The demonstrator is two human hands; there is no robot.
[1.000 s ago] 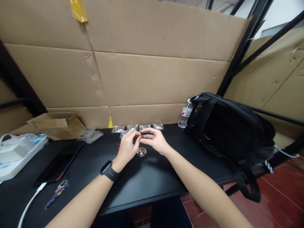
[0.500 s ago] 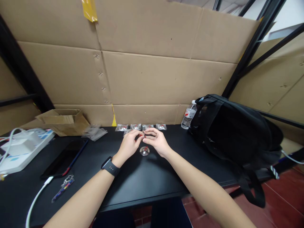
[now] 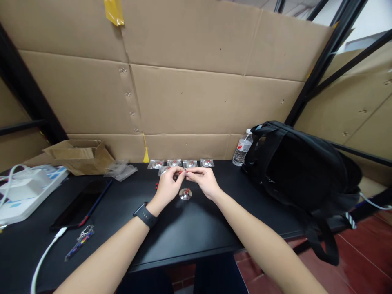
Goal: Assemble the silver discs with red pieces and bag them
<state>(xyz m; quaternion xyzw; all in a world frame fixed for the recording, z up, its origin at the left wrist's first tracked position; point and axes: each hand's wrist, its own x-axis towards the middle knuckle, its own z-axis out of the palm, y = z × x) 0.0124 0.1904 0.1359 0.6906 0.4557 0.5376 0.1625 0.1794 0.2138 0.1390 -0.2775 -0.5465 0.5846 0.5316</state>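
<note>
My left hand [image 3: 172, 179], with a dark watch [image 3: 145, 214] on its wrist, and my right hand [image 3: 202, 180] meet fingertip to fingertip above the desk. Both pinch a small thing with a silvery edge and a bit of red cord, apparently a finger cymbal [image 3: 185, 172], mostly covered by the fingers. Just below, a shiny round finger cymbal [image 3: 185, 194] with a red cord at its middle lies on the desk. Small red pieces [image 3: 157, 185] show left of my left hand. Beyond the hands, several clear packets [image 3: 174, 163] hold similar silver discs with red cords.
On the left are a power strip [image 3: 29, 204], a phone [image 3: 81, 204], a keychain [image 3: 80, 241], an open cardboard box [image 3: 82, 159] and crumpled plastic bags [image 3: 122, 170]. A water bottle [image 3: 241, 150] and black backpack [image 3: 306, 179] stand right. Cardboard [image 3: 190, 102] walls the back.
The right fingers have drawn closer together against the left fingertips. Small red pieces now show beside my left hand. The view has shifted slightly.
</note>
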